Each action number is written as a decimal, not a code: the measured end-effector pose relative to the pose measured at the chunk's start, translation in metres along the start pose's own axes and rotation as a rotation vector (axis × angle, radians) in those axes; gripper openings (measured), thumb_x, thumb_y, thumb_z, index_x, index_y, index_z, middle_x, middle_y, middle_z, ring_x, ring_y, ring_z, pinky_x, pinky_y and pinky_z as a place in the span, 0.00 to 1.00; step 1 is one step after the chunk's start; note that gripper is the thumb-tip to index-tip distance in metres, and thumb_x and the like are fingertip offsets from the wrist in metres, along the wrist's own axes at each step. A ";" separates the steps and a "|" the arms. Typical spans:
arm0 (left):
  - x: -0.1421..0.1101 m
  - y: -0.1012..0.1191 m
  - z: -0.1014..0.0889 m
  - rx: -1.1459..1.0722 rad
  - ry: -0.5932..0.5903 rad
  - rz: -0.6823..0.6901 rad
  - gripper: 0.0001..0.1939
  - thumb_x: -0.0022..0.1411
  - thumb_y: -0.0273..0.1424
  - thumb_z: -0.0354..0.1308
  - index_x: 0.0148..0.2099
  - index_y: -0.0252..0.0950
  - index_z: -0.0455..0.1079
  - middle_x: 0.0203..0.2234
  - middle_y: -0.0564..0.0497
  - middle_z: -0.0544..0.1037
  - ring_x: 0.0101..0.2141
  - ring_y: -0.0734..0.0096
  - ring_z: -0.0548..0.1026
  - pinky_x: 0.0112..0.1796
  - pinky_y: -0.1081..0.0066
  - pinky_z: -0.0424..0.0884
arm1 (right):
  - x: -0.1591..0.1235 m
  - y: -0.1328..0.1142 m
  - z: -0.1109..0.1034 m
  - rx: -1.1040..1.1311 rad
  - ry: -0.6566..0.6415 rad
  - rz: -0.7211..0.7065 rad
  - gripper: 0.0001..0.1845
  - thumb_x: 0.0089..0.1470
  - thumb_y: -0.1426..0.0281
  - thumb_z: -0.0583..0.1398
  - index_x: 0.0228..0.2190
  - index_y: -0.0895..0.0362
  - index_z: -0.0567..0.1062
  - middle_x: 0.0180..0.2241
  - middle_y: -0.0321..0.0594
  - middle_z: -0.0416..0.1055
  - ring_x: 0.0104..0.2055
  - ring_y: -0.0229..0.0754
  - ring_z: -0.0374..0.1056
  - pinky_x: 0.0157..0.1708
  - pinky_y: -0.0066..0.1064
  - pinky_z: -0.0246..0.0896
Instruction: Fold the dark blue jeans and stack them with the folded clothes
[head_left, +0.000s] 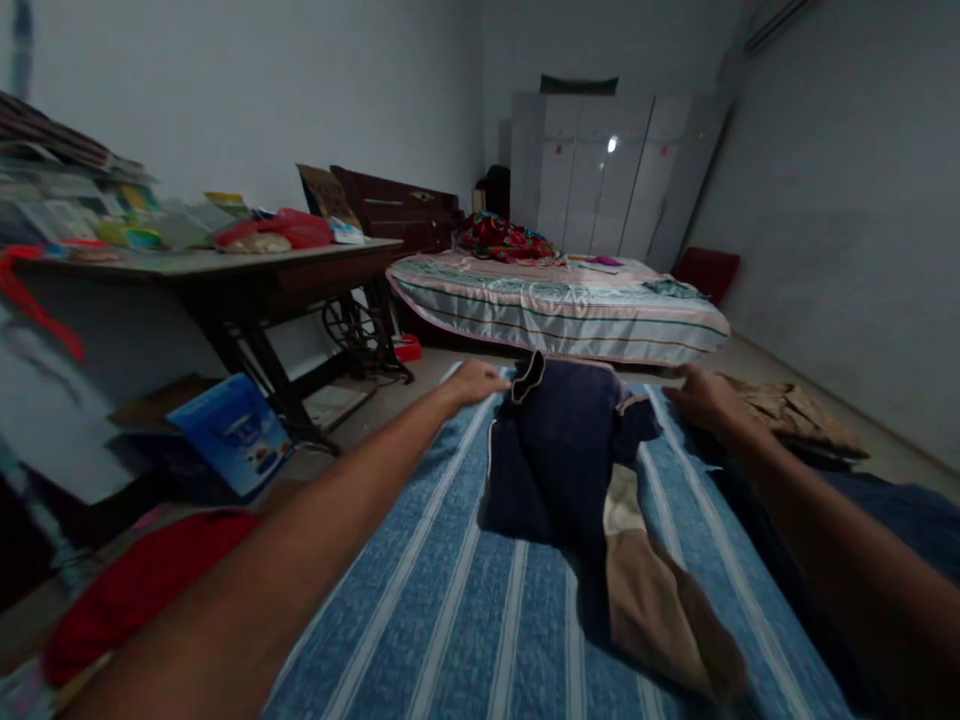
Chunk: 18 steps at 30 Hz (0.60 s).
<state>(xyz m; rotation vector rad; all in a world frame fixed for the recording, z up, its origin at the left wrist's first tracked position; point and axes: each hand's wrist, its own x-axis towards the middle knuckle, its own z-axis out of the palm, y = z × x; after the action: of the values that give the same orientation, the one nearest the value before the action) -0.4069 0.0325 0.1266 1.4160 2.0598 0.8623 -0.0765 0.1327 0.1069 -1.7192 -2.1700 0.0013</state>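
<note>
A navy garment (559,450) with white-trimmed collar and beige parts lies crumpled on a blue striped sheet (442,610) in front of me. Both my arms reach out over the sheet. My left hand (476,383) is at the garment's far left corner, right beside the collar, with its fingers curled down. My right hand (701,397) is at the far right corner, its fingers pressed together against the garment's shoulder edge. Both grips are small and dim in this view.
A bed (555,300) with a striped cover stands beyond the sheet. At left a cluttered table (247,265) stands on a sewing-machine frame, with a blue box (232,432) under it. Red cloth (142,580) lies at near left, brown cloth (795,410) at right. White wardrobes (607,170) line the back wall.
</note>
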 end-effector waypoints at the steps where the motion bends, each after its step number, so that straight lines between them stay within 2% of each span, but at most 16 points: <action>1: -0.006 -0.016 0.016 0.026 -0.042 -0.049 0.09 0.45 0.33 0.64 0.27 0.33 0.71 0.19 0.54 0.71 0.31 0.65 0.73 0.28 0.73 0.65 | -0.014 0.003 0.019 -0.004 -0.109 -0.020 0.21 0.54 0.63 0.59 0.46 0.63 0.73 0.34 0.49 0.75 0.37 0.46 0.71 0.33 0.31 0.58; 4: -0.033 -0.059 0.050 0.048 -0.179 -0.225 0.13 0.45 0.34 0.64 0.18 0.34 0.65 0.10 0.54 0.65 0.20 0.66 0.71 0.23 0.70 0.64 | -0.063 0.009 0.056 0.071 -0.357 -0.067 0.26 0.54 0.53 0.56 0.43 0.61 0.74 0.32 0.46 0.75 0.37 0.48 0.72 0.32 0.31 0.59; 6: -0.051 -0.078 0.063 0.005 -0.245 -0.311 0.14 0.48 0.37 0.62 0.20 0.34 0.65 0.11 0.53 0.66 0.17 0.67 0.69 0.20 0.69 0.65 | -0.099 0.010 0.066 0.172 -0.446 -0.082 0.31 0.52 0.48 0.55 0.45 0.61 0.74 0.30 0.45 0.75 0.35 0.48 0.72 0.32 0.32 0.59; 8: -0.066 -0.088 0.072 -0.066 -0.247 -0.355 0.14 0.50 0.40 0.61 0.24 0.34 0.65 0.13 0.54 0.67 0.17 0.70 0.69 0.20 0.70 0.66 | -0.135 0.010 0.068 0.304 -0.484 -0.059 0.36 0.51 0.46 0.54 0.51 0.61 0.70 0.29 0.44 0.75 0.33 0.48 0.72 0.29 0.32 0.59; 11: -0.081 -0.092 0.081 -0.173 -0.223 -0.392 0.13 0.51 0.39 0.60 0.28 0.34 0.65 0.15 0.54 0.69 0.19 0.72 0.70 0.22 0.71 0.69 | -0.189 0.008 0.071 0.489 -0.475 -0.042 0.42 0.50 0.48 0.55 0.60 0.58 0.58 0.33 0.42 0.76 0.33 0.48 0.72 0.29 0.31 0.62; 14: -0.092 -0.089 0.089 -0.259 -0.204 -0.372 0.10 0.46 0.34 0.61 0.31 0.34 0.67 0.19 0.53 0.72 0.22 0.71 0.72 0.23 0.72 0.69 | -0.229 0.003 0.080 0.510 -0.372 -0.065 0.41 0.47 0.54 0.59 0.61 0.53 0.57 0.50 0.46 0.71 0.47 0.51 0.70 0.40 0.34 0.64; 16: -0.100 -0.084 0.095 -0.300 -0.184 -0.317 0.09 0.43 0.31 0.61 0.29 0.34 0.68 0.20 0.53 0.73 0.23 0.70 0.72 0.23 0.74 0.67 | -0.239 -0.003 0.086 0.502 -0.331 -0.090 0.37 0.48 0.58 0.57 0.59 0.54 0.60 0.55 0.48 0.65 0.54 0.53 0.65 0.47 0.37 0.62; 18: -0.106 -0.078 0.100 -0.334 -0.144 -0.236 0.06 0.41 0.29 0.61 0.25 0.33 0.68 0.18 0.53 0.72 0.23 0.70 0.72 0.23 0.74 0.65 | -0.237 -0.007 0.086 0.544 -0.313 -0.047 0.30 0.50 0.62 0.54 0.56 0.55 0.64 0.52 0.47 0.69 0.53 0.53 0.66 0.48 0.39 0.62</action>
<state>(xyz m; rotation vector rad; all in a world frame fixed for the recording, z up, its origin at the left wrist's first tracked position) -0.3496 -0.0652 0.0059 1.0041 1.8281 0.9230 -0.0640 -0.0724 -0.0391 -1.4175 -2.1415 0.8188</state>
